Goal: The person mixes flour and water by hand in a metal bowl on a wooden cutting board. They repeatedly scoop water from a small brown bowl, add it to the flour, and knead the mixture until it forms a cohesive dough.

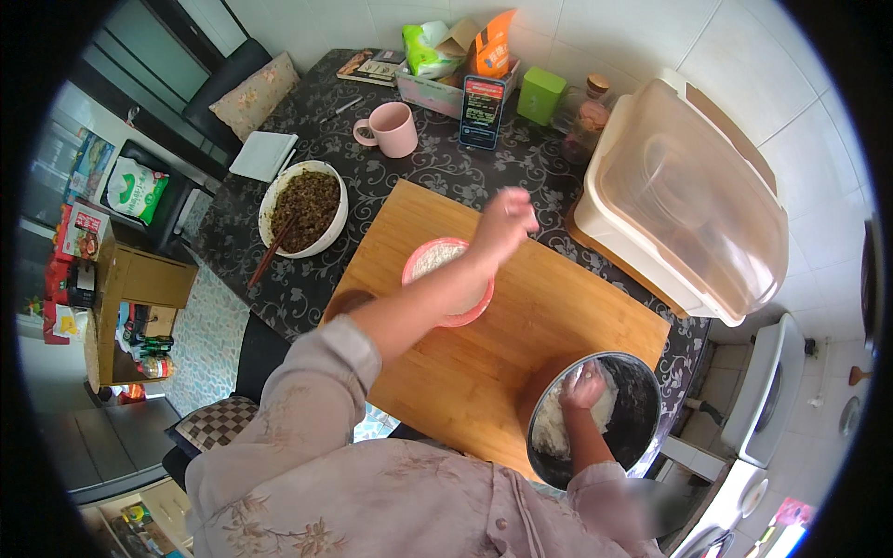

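My left hand [508, 224] is raised over the wooden board [558, 300], blurred, its fingers curled. I cannot make out anything held in it. Beneath my left forearm sits a pink-rimmed bowl [434, 258] of white flour, partly hidden by the arm. My right hand [584, 388] is down inside a dark-lined pot [638, 411], touching a pale, floury dough mass [551, 425]. White residue clings to those fingers, and how far they close on the dough is unclear. The pot tilts on the board's near right corner.
A white bowl [338, 217] of dark chopped filling, with chopsticks [268, 261], stands left of the board. Behind are a pink mug [396, 131], an upright phone [481, 115], a green container [541, 94] and a box of packets [439, 96]. A lidded plastic bin [691, 188] stands right.
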A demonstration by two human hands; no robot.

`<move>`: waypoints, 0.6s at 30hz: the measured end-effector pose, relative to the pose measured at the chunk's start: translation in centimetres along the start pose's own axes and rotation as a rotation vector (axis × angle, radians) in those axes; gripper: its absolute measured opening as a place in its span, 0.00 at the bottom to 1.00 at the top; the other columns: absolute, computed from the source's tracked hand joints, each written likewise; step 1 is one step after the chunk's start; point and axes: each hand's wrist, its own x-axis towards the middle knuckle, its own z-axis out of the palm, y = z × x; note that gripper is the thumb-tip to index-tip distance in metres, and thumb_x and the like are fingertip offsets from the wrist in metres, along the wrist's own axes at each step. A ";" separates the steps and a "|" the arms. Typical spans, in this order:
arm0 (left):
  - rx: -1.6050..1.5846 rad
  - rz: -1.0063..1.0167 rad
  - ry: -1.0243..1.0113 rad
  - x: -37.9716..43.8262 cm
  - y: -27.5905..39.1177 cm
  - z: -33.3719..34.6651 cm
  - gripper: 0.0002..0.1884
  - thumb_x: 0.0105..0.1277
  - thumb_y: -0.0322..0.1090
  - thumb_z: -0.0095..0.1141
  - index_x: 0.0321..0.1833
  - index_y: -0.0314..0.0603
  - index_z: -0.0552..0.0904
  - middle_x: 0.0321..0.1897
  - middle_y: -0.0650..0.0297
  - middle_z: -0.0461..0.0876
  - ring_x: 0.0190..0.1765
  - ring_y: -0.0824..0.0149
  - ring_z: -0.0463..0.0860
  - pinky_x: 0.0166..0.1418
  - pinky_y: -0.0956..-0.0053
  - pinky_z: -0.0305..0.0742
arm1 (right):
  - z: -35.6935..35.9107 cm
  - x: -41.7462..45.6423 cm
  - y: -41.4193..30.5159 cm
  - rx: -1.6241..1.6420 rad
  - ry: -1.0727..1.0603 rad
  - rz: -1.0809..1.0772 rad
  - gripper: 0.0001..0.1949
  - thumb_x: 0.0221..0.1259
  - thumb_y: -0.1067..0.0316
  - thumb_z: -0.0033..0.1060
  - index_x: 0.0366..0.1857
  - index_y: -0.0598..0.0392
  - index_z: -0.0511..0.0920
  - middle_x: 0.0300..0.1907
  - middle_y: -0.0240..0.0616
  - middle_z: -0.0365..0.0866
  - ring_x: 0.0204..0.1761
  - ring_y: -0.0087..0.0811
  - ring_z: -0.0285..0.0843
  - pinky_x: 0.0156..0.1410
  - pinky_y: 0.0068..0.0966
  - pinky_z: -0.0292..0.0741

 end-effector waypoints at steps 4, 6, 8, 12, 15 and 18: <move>-0.171 -0.120 0.207 9.6 -1.9 -3.6 0.25 0.59 0.25 0.49 0.61 0.37 0.61 0.38 0.57 0.76 0.32 0.69 0.79 0.31 0.76 0.71 | -0.1 -0.1 -0.2 0.054 -0.130 0.124 0.17 0.36 0.62 0.54 0.32 0.63 0.76 0.32 0.59 0.75 0.35 0.57 0.73 0.41 0.48 0.69; -0.134 -0.087 0.276 13.9 -4.3 -4.5 0.32 0.57 0.22 0.50 0.66 0.37 0.55 0.37 0.56 0.76 0.28 0.68 0.79 0.26 0.77 0.70 | 0.2 -0.7 0.3 -0.057 -0.125 0.069 0.15 0.36 0.62 0.53 0.28 0.63 0.75 0.30 0.58 0.75 0.33 0.57 0.72 0.38 0.48 0.68; -0.195 -0.158 0.317 16.5 -4.5 -4.1 0.36 0.56 0.21 0.50 0.67 0.37 0.51 0.36 0.56 0.76 0.28 0.68 0.79 0.25 0.78 0.69 | 0.9 -1.6 1.4 -0.171 -0.066 0.025 0.14 0.37 0.60 0.52 0.22 0.62 0.73 0.26 0.56 0.73 0.30 0.56 0.70 0.34 0.47 0.66; -0.285 -0.178 0.399 21.6 -6.1 -4.6 0.37 0.54 0.20 0.49 0.68 0.37 0.48 0.31 0.56 0.76 0.25 0.68 0.79 0.21 0.79 0.66 | 1.0 -1.4 1.4 -0.110 -0.019 -0.028 0.18 0.44 0.54 0.46 0.24 0.62 0.74 0.26 0.55 0.73 0.30 0.57 0.70 0.34 0.48 0.66; -0.326 -0.228 0.377 24.7 -6.1 -5.6 0.30 0.54 0.21 0.48 0.62 0.33 0.56 0.30 0.56 0.77 0.24 0.68 0.78 0.18 0.79 0.65 | 1.4 -1.3 1.2 -0.070 0.060 -0.069 0.18 0.45 0.54 0.44 0.26 0.62 0.75 0.28 0.56 0.73 0.31 0.57 0.70 0.35 0.47 0.66; -0.316 -0.144 0.354 24.8 -4.7 -5.2 0.08 0.58 0.25 0.49 0.40 0.29 0.74 0.30 0.56 0.80 0.27 0.70 0.79 0.23 0.82 0.70 | 2.0 -2.0 2.3 -0.095 0.112 -0.150 0.18 0.47 0.55 0.44 0.28 0.62 0.75 0.29 0.55 0.74 0.32 0.57 0.70 0.36 0.47 0.67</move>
